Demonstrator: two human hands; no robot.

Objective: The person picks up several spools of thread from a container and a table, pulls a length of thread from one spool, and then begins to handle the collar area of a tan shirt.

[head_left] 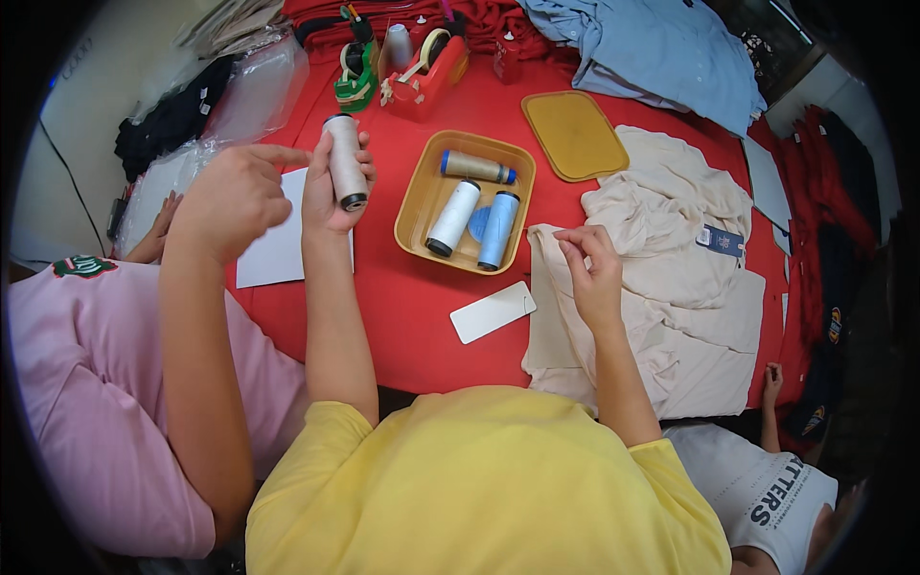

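A light grey thread spool (347, 163) with black ends stands nearly upright in my left hand (333, 188), my fingers wrapped round it. My right hand (596, 268) is closed in a pinch over the left edge of a cream garment (661, 220); anything between its fingertips is too small to make out. Between my hands sits a tan plastic tray (412, 213) holding a beige spool (477, 167), a white spool (453, 218) and a light blue spool (498, 230). A white hang tag (494, 312) lies in front of the tray.
At left, a co-worker's hand (235, 196) points toward my spool, over a white sheet (278, 251). A tan lid (575, 134), red tape dispenser (427, 79), green tape dispenser (356, 77) and blue shirts (652, 53) lie farther back. Another person sits at right.
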